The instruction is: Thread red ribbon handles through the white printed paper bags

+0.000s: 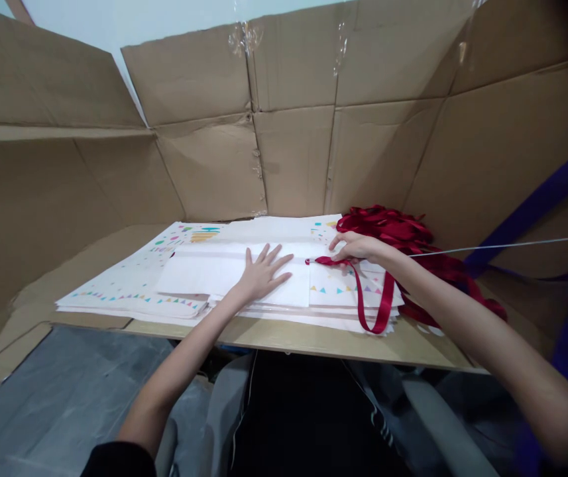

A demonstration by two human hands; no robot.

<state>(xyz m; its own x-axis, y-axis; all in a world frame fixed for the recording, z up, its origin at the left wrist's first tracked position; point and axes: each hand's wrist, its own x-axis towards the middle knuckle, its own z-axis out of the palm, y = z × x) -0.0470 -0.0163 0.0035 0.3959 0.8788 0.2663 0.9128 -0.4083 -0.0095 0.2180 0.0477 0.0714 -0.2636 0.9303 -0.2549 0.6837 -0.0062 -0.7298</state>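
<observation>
My left hand [262,270] lies flat, fingers spread, on a folded white paper sheet [199,275] on top of a stack of white papers printed with coloured triangles [129,291]. My right hand [356,246] pinches the end of a dark red ribbon [373,311] against the paper's right part. The ribbon loops down over the table's front edge and back up. A heap of more red ribbons [393,228] lies just behind my right hand.
The papers rest on a cardboard-covered table [313,338]. Tall cardboard walls [293,152] enclose the back and both sides. A purple strap [537,205] and a thin white cord [512,245] cross the right side. Grey floor lies below left.
</observation>
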